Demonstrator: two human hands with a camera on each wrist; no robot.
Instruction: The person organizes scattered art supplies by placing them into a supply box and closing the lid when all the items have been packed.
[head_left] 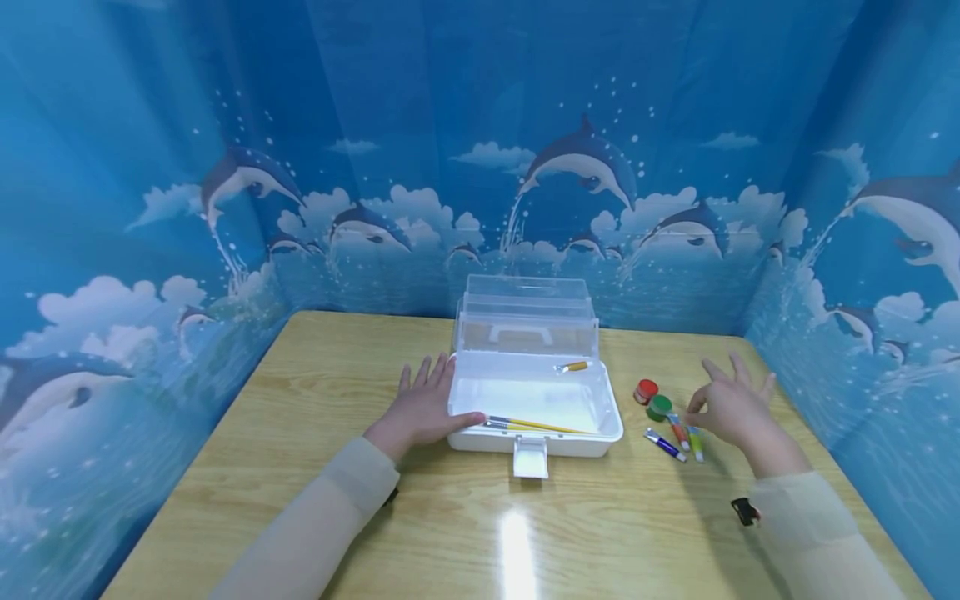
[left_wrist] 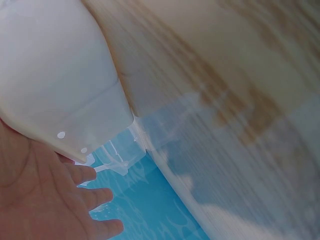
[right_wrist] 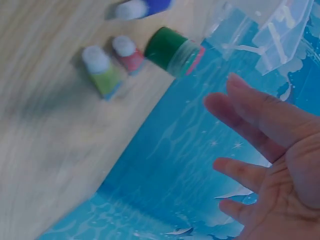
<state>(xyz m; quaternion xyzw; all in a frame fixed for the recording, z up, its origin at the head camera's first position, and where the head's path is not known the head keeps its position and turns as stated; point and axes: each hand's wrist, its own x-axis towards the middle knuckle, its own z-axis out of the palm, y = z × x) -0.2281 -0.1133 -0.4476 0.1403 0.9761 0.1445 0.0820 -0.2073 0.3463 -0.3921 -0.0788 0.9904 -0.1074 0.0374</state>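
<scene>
A white plastic box (head_left: 480,442) with a clear raised lid (head_left: 528,310) stands on the table. Inside lie paintbrushes (head_left: 542,427) along the front and an ochre paint tube (head_left: 576,366) at the back. My left hand (head_left: 429,409) rests against the box's left side, fingers straight, thumb over the front rim. Above the table to the right hovers my right hand (head_left: 737,410), holding nothing, thumb and index finger close together. Near it are a blue paint tube (head_left: 665,445), a red paint tube (head_left: 678,432), a yellow-green paint tube (head_left: 696,444), a green-lidded jar (right_wrist: 167,47) and a red-lidded jar (head_left: 646,391).
The box's white latch (head_left: 531,460) hangs down at the front. A blue dolphin-print curtain (head_left: 420,167) encloses the wooden table (head_left: 300,375) at the back and both sides.
</scene>
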